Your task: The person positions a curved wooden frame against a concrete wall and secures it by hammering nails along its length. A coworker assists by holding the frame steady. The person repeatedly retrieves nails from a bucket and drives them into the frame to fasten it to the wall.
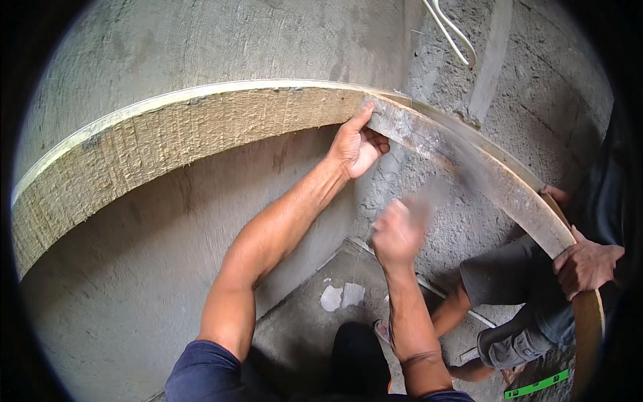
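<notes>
My left hand (360,149) grips the end of a grey, weathered wooden board (422,137), thumb on its face and fingers curled beneath. Here it meets a long rough-sawn wooden board (221,112) set against the left wall. Below the grey board, my right hand (398,231) is closed around a handle, both smeared by motion. The tool looks like a hammer (469,161); its blurred head is close to the board's face. At right, a co-worker's hand (588,262) holds the grey board, and their other hand (556,195) is behind it.
The co-worker's legs (502,275) are at lower right, near a green spirit level (536,386). Pale flat scraps (341,296) lie on the concrete floor in the corner. A white cable loop (455,37) hangs at the rough right wall (529,74).
</notes>
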Demonstrator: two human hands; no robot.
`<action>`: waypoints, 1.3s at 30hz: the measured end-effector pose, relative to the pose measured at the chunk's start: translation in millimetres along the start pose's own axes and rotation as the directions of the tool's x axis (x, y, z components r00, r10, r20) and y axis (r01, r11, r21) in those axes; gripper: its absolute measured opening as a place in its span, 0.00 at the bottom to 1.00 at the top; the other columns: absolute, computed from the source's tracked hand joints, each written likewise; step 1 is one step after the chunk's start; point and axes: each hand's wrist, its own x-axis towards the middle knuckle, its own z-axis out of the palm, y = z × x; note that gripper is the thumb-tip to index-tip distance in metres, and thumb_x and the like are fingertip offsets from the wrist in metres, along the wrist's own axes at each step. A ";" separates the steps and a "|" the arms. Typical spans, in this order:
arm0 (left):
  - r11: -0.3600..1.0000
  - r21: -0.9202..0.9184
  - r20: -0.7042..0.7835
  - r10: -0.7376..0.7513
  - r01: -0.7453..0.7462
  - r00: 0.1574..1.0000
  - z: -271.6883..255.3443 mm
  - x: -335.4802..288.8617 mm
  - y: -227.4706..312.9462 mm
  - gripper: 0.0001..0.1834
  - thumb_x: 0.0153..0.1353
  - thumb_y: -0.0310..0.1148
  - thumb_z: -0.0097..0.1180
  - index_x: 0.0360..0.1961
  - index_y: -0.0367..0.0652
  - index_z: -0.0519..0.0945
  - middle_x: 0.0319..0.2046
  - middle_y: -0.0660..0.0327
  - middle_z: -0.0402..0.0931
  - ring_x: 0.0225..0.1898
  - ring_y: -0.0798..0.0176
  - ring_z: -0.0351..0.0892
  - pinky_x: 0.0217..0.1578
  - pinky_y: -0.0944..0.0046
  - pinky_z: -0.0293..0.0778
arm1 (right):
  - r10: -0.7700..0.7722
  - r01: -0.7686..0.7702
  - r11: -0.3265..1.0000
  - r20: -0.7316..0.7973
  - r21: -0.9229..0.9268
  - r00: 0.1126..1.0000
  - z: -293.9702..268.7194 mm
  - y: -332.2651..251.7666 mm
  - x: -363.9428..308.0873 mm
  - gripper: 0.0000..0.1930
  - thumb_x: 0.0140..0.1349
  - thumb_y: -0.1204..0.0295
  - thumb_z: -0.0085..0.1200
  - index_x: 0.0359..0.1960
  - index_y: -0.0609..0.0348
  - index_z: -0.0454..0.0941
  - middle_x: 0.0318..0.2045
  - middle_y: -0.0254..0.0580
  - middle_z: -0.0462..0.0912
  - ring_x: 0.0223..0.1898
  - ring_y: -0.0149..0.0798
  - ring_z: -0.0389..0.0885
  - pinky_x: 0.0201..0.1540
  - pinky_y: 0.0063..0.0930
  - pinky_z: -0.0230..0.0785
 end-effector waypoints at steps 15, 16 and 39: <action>0.517 0.831 -0.307 0.119 0.205 0.944 20.6 -74.5 13.9 0.23 0.73 0.53 0.57 0.40 0.39 0.84 0.32 0.59 0.81 0.29 0.66 0.78 0.30 0.65 0.73 | 0.646 -0.566 0.755 0.227 -0.330 0.729 -126.1 50.4 -152.8 0.21 0.70 0.68 0.59 0.61 0.63 0.73 0.37 0.56 0.86 0.38 0.50 0.88 0.43 0.43 0.78; 0.206 0.978 -0.099 0.252 0.047 0.963 30.2 -90.4 16.5 0.19 0.71 0.46 0.60 0.35 0.38 0.85 0.28 0.62 0.81 0.30 0.68 0.78 0.32 0.68 0.74 | 0.757 -0.667 0.648 0.215 -0.368 0.617 -126.9 58.2 -161.1 0.22 0.69 0.69 0.59 0.62 0.63 0.73 0.36 0.54 0.86 0.36 0.47 0.88 0.41 0.41 0.78; -0.980 -0.197 0.369 -0.070 0.004 0.927 85.0 -17.1 62.0 0.33 0.52 0.55 0.79 0.47 0.38 0.86 0.41 0.50 0.88 0.42 0.57 0.89 0.49 0.53 0.83 | 0.467 -0.472 0.417 0.263 0.776 0.845 70.4 145.8 -174.9 0.26 0.79 0.65 0.47 0.71 0.68 0.59 0.25 0.34 0.79 0.23 0.27 0.81 0.23 0.24 0.73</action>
